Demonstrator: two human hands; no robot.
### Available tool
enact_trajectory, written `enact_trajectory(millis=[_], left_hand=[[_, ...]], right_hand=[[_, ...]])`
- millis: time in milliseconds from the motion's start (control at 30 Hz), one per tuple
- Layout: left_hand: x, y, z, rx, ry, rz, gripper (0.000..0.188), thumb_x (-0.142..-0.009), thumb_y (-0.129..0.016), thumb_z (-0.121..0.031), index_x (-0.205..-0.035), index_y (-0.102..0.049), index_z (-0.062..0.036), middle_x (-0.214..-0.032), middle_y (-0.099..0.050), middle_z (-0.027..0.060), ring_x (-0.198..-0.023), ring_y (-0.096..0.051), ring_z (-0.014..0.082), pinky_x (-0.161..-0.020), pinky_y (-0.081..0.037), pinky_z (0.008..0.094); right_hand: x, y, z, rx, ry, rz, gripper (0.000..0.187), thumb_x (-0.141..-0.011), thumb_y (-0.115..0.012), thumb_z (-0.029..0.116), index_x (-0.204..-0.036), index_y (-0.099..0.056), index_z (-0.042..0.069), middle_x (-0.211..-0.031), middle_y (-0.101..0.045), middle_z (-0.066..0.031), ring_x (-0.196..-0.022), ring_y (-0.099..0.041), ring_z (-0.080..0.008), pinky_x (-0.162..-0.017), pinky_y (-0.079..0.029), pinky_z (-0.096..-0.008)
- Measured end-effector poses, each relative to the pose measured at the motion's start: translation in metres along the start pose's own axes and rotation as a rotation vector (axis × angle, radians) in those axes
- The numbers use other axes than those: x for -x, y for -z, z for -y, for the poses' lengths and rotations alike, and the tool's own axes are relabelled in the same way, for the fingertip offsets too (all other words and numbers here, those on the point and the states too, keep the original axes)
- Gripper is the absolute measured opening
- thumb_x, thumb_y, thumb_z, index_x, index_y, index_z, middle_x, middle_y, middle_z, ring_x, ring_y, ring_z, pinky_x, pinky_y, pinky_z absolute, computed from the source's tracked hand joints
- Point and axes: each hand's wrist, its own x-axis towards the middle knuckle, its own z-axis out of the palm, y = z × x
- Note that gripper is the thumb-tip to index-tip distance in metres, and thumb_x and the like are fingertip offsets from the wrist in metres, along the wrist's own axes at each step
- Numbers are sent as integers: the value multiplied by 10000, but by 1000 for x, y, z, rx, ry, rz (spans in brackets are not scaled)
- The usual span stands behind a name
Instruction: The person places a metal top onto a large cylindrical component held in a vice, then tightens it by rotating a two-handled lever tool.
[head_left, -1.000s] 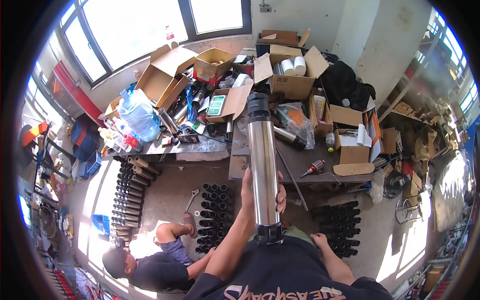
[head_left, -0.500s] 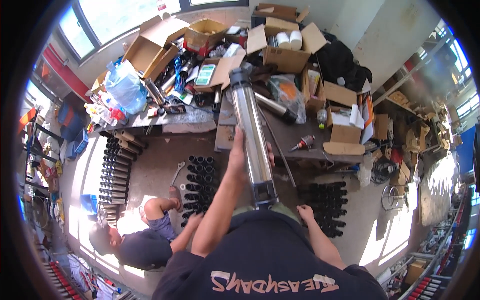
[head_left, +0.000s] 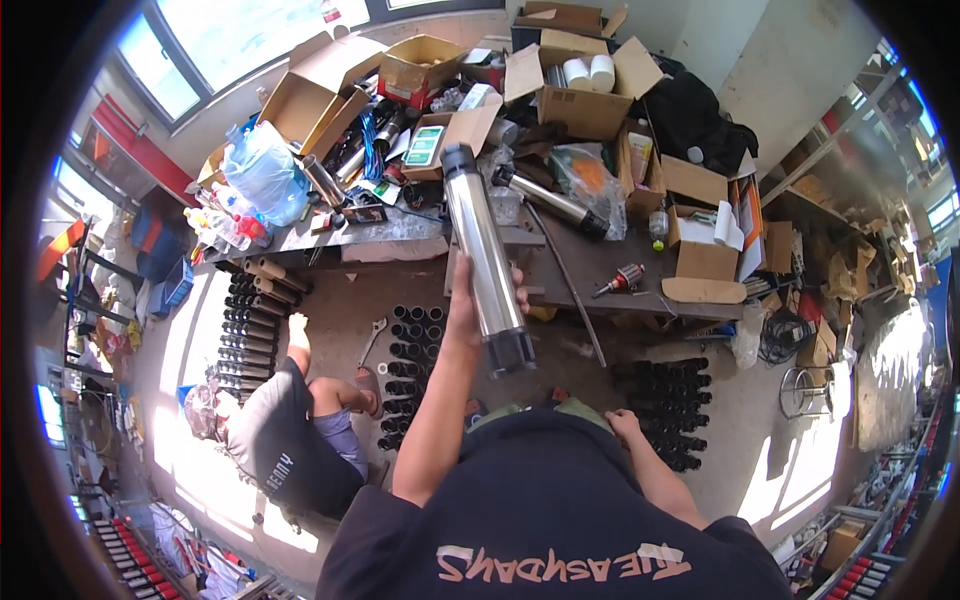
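Observation:
A shiny steel cylinder with black end fittings is held up at a tilt in front of my body. My left hand wraps round its lower middle, with fingertips showing on the far side. The cylinder's upper end overlaps the workbench in the picture, and its lower end hangs over the floor. Beside my green shorts hangs my right hand, its fingers curled in with nothing seen in them. Behind the held piece, a similar steel cylinder lies on the workbench.
A co-worker crouches at left, a hand at rows of tubes. Black cylindrical parts stand nearby with a wrench; more black parts stand at right. A long rod sticks out past the bench edge. Cardboard boxes crowd the bench.
The steel cylinder has moved slightly left, its lower end now higher and away from my shirt. The co-worker's arm has gone from the black parts to the tubes at left.

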Motion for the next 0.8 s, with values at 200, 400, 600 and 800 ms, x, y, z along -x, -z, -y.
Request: enact_trajectory(millis=[200,400,600,800], left_hand=[[2,3,9,-80,-32,-209,829,-957,-383,-741,-1259,-459,26,-908,-607,165,-732,-640,273,-633,-597,413],[8,-19,9,-104,-85,-255,782,-984,-372,-699,-1239,-458,36,-907,-601,162,-724,-641,271,-619,-599,397],[13,-32,15,102,-139,-65,712,-994,-372,-670,-1303,-426,-31,-932,-561,163,-734,-596,261,-637,-565,402],[2,-32,16,210,-97,60,738,-992,-340,-687,-1251,-440,-3,-951,-553,166,-766,-593,271,-658,-559,415]], right_hand=[[-28,15,18,-146,105,-61,329,-890,-703,331,-970,-734,13,-824,-745,-87,-752,-708,-172,-719,-557,-320],[-45,-3,-1,0,42,-88,398,-825,-694,399,-1040,-737,67,-1005,-748,-160,-1009,-700,-320,-881,-539,-415],[-28,-8,-1,87,69,-96,472,-770,-710,435,-1059,-733,63,-1096,-727,-182,-1079,-677,-339,-949,-525,-425],[-60,-16,-20,66,130,-164,378,-820,-694,348,-1024,-737,33,-921,-757,-139,-864,-730,-264,-812,-564,-371]])
